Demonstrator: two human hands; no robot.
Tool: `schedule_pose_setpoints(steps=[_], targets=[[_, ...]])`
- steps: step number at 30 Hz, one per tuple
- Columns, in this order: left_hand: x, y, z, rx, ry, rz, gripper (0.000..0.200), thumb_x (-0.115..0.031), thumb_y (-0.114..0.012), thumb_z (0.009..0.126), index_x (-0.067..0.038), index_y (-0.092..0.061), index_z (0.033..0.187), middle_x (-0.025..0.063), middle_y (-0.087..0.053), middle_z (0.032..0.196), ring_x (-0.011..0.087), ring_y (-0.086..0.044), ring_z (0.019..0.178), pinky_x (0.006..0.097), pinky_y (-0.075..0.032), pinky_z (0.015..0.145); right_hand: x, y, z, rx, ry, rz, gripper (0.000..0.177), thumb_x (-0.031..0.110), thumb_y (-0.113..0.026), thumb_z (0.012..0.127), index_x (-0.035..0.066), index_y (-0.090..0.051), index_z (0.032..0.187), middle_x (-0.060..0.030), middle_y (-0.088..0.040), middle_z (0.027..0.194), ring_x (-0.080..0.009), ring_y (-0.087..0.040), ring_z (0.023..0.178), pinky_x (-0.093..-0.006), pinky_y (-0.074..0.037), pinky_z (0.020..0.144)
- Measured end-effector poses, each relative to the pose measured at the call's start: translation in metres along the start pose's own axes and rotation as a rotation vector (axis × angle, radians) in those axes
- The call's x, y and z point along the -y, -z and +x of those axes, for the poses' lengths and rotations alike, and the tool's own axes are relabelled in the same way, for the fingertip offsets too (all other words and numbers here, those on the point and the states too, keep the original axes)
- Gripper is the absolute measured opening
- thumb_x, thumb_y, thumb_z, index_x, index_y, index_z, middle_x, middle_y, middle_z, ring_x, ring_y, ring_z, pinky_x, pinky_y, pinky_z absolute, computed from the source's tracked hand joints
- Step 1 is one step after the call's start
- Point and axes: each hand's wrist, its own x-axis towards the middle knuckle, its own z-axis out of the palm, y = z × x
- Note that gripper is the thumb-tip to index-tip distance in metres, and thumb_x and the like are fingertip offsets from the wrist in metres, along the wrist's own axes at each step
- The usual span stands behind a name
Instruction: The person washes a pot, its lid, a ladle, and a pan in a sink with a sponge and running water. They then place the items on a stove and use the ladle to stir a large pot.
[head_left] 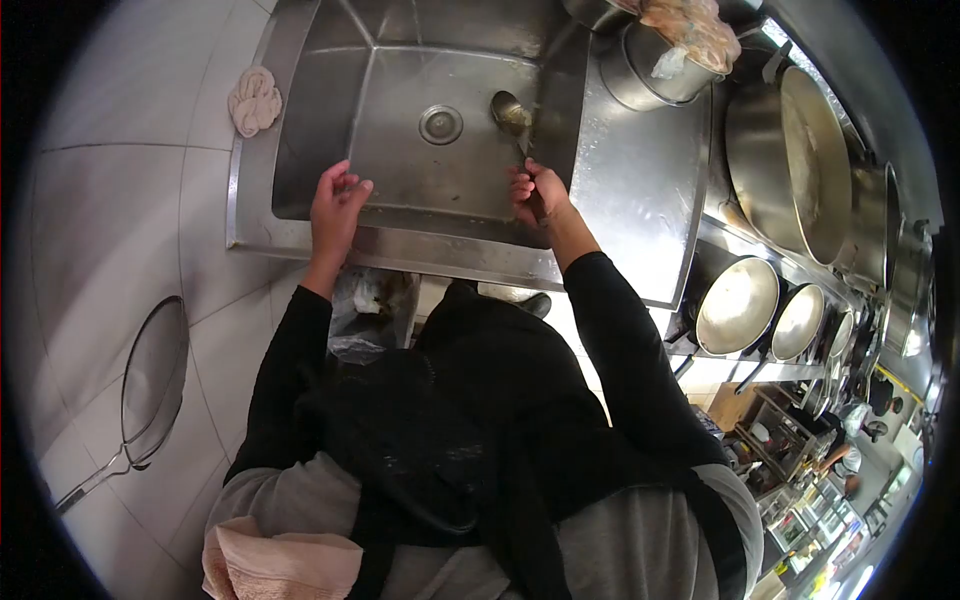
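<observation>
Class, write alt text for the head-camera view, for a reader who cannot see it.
A person's right hand holds a ladle over a steel sink; the left hand rests on its front rim. Pots stand to the right.

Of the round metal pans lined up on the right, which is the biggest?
The wide pan topmost in the row, right of the counter beside the sink. The bowl-shaped pans lower in the picture are clearly smaller.

The square steel sink basin [400,130] lies open from above around its round drain [440,124], between the left hand [337,205] and the right hand [535,195]. A long-handled steel ladle [510,112] bars its right wall. A tall steel pot [640,75] crowds the far end of the steel surface [640,190] alongside.
</observation>
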Motion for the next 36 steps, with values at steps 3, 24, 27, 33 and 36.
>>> schedule_pose_setpoints(steps=[3,24,27,33,36], targets=[[-0.003,-0.003,0.009,-0.003,-0.016,0.012,0.051,-0.019,-0.074,0.087,-0.002,-0.054,0.131,0.0054,-0.059,0.109,0.0107,-0.056,0.089,0.0263,-0.048,0.082,0.007,0.001,0.004,-0.109,0.093,-0.089,0.027,0.026,-0.037,0.104,0.010,-0.044,0.084,0.0016,-0.044,0.064,-0.0126,-0.039,0.048,-0.0314,-0.037,0.048],[0.001,0.021,-0.031,-0.068,0.186,-0.306,0.052,-0.013,-0.068,0.091,0.000,-0.045,0.135,0.0071,-0.055,0.112,0.0140,-0.055,0.099,0.0276,-0.046,0.088,0.158,-0.141,0.073,-0.238,0.095,-0.206,0.017,0.000,-0.045,0.093,0.002,-0.040,0.077,-0.0034,-0.047,0.063,-0.0109,-0.050,0.048,-0.0224,-0.050,0.042],[-0.005,0.022,-0.035,-0.075,0.196,-0.310,0.051,-0.015,-0.066,0.093,0.001,-0.043,0.135,0.0053,-0.055,0.107,0.0129,-0.056,0.091,0.0272,-0.046,0.081,0.158,-0.111,0.111,-0.174,0.133,-0.144,0.010,0.003,-0.040,0.099,0.003,-0.047,0.091,-0.0061,-0.052,0.069,-0.0133,-0.052,0.052,-0.0255,-0.049,0.046],[-0.005,0.011,-0.040,-0.047,0.196,-0.416,0.042,-0.008,-0.067,0.090,0.000,-0.053,0.129,0.0039,-0.057,0.108,0.0134,-0.057,0.099,0.0277,-0.046,0.092,0.069,-0.060,0.079,-0.198,0.268,-0.568,0.004,0.006,-0.049,0.095,0.003,-0.052,0.093,-0.0033,-0.052,0.068,-0.0154,-0.048,0.049,-0.0262,-0.040,0.045],[-0.012,0.007,-0.049,-0.059,0.105,-0.369,0.037,-0.008,-0.066,0.091,-0.001,-0.057,0.126,0.0030,-0.058,0.106,0.0126,-0.057,0.099,0.0277,-0.046,0.092,0.040,-0.038,0.040,-0.189,0.281,-0.776,0.005,0.009,-0.054,0.095,0.006,-0.051,0.096,-0.0018,-0.049,0.066,-0.0135,-0.045,0.047,-0.0269,-0.038,0.044]])
